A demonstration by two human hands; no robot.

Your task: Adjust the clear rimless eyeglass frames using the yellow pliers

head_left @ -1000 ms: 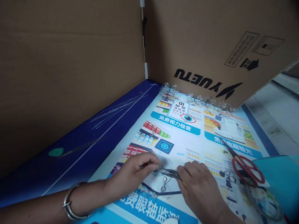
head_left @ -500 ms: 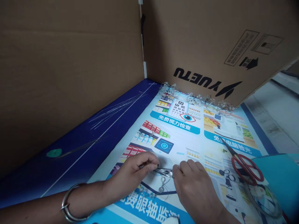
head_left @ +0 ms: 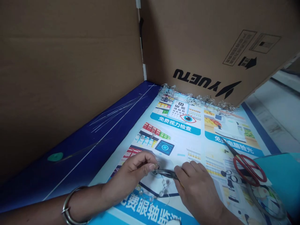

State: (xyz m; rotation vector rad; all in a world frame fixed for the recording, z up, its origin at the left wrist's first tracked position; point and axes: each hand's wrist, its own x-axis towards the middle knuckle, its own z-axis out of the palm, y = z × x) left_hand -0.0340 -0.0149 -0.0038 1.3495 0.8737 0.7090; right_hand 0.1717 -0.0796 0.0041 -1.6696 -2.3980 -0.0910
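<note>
Pinching one end of a thin strand of clear round beads between thumb and forefinger of left hand; gripping dark grey metal pliers firmly in right hand, pointed at left hand. See strand trailing loosely below pliers, glassy, curved, over a blue-and-white printed poster. Can read 免费视力检查 and 免费电脑验光 on poster; YUETU, bold black, upside down on brown cardboard panel. Cannot make out panel's smaller print.
</note>
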